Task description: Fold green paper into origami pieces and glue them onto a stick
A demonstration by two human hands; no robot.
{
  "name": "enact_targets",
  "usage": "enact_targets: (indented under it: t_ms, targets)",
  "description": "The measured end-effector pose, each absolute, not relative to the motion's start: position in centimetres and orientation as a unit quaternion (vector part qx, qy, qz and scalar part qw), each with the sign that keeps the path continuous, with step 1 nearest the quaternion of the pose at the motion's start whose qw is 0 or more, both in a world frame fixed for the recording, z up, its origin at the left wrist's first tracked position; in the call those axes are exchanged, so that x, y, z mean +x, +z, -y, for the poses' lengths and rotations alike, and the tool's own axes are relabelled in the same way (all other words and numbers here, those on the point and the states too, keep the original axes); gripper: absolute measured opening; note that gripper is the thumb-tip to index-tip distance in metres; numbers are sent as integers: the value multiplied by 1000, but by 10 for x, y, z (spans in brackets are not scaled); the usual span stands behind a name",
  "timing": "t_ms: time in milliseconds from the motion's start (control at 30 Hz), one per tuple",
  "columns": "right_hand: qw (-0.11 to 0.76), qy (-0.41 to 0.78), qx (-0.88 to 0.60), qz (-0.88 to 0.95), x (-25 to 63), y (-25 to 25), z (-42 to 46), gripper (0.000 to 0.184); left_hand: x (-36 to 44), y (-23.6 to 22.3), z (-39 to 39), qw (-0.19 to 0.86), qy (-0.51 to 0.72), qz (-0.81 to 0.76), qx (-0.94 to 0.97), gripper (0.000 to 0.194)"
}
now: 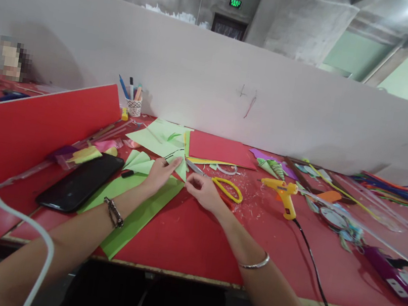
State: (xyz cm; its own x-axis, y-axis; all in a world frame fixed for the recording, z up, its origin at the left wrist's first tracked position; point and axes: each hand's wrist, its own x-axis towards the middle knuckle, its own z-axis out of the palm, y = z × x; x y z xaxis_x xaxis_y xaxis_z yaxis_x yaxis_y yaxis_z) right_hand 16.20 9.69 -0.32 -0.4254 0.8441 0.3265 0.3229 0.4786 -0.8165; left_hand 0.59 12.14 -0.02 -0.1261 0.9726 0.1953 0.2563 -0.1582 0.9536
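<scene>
My left hand [161,175] pinches a small folded piece of light green paper [182,168] between thumb and fingers. Close by on the right, my right hand [204,192] has its fingertips closed at the lower corner of that same piece. Just behind the right hand lie scissors with yellow handles [229,189]. Under my left forearm is a bright green sheet [140,220]. Another folded light green paper piece [139,161] rests left of the left hand, beside a small black object [128,174].
A black phone [80,183] lies left, near a standing red board [42,129]. Red sheets [220,149] and a pale green sheet [156,134] lie behind my hands. To the right are a yellow glue gun [284,195], green paper cones [270,168] and a purple device [392,276]. A white cable [19,212] hangs left.
</scene>
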Motion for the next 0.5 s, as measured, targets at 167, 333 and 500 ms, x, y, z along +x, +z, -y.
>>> enact_targets:
  t_ms: [167,333,500]
  targets:
    - [382,337,-377,773,163,-5,-98,9,3,3,-123,350,525,-558,539,53]
    - [400,308,-417,755,163,-5,-98,14,1,2,-127,385,528,-542,528,47]
    - [380,281,-429,770,161,-6,-98,22,6,2,-124,458,511,-485,542,37]
